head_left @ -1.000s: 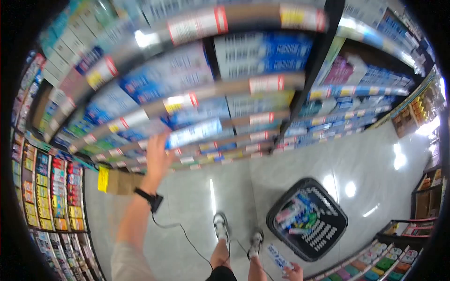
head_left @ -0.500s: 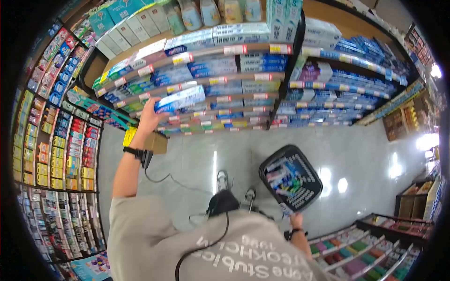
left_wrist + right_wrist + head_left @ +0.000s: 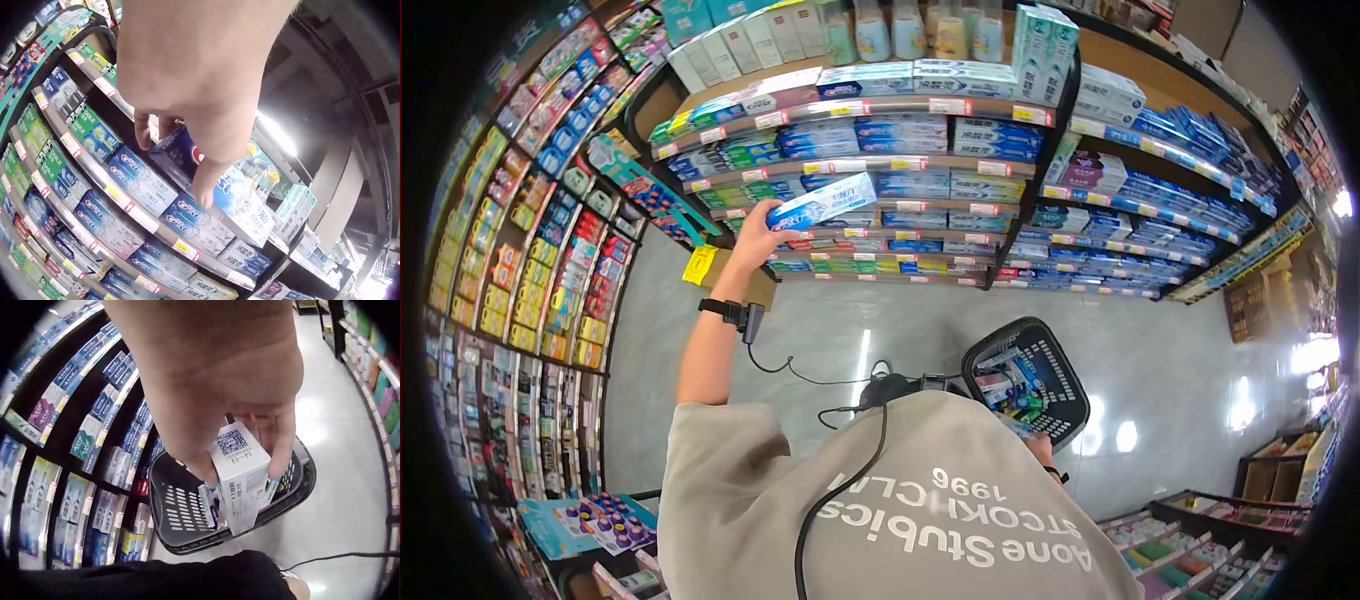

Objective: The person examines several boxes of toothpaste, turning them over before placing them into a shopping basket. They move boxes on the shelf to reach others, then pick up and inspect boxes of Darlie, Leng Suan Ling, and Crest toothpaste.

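Note:
My left hand (image 3: 755, 240) grips one end of a blue and white toothpaste box (image 3: 825, 203), held up in front of the shelves. Up close in the left wrist view, thumb and fingers pinch the dark blue end of that box. Low on the right, my right hand (image 3: 231, 394) holds a white box (image 3: 240, 469) with a QR code on its end, thumb on one side and fingers on the other. That box is over the black shopping basket (image 3: 1055, 370), overlapping its rim in the right wrist view. Several coloured packages (image 3: 1005, 385) lie inside the basket.
Shelves (image 3: 900, 163) full of toothpaste boxes span the front. Racks of packaged goods (image 3: 530, 300) stand on the left, and another display (image 3: 1180, 550) is behind on the right. A cardboard box (image 3: 750, 285) with a yellow sign sits on the floor. A cable (image 3: 800, 378) trails from the left wrist.
The head view has tilted and steadied, bringing the shirt into view. My left hand still holds the toothpaste box up. My right hand, earlier beside the basket, is now at its edge.

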Motion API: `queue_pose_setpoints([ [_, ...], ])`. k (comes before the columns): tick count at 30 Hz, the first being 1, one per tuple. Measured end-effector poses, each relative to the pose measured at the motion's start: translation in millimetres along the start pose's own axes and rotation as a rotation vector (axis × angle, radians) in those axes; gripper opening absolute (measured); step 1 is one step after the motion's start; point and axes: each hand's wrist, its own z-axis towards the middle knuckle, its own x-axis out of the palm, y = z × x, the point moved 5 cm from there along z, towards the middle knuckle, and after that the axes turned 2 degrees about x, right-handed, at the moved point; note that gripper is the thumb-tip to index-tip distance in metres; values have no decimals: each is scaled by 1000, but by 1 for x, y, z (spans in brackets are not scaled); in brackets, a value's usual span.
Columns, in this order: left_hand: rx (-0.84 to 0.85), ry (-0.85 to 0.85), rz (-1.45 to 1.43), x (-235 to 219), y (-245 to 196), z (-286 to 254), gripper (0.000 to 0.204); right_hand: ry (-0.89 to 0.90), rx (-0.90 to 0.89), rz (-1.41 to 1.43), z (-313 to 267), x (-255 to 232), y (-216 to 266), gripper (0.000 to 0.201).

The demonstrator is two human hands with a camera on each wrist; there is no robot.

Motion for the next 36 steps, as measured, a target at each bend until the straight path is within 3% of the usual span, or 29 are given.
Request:
queue_pose_setpoints([
  [8, 39, -79, 48, -18, 16, -34, 62, -7, -298, -176, 48, 13, 30, 59],
  [9, 29, -95, 66, -21, 19, -38, 63, 60, -193, -125, 5, -7, 63, 56],
  [12, -2, -117, 57, -31, 25, -50, 63, -14, -301, -178, 22, 0, 63, 53],
  [16, -30, -129, 51, -37, 31, -56, 62, 40, -234, -117, 28, 7, 54, 56],
  [19, -49, -111, 33, -39, 28, -55, 63, 42, -267, -224, 35, 15, 44, 60],
  [22, -39, -106, 45, -39, 28, -50, 65, 113, -175, -207, 19, 14, 43, 64],
  [36, -50, -78, 40, -27, 39, -23, 63, 66, -159, -237, 28, 24, 7, 71],
])
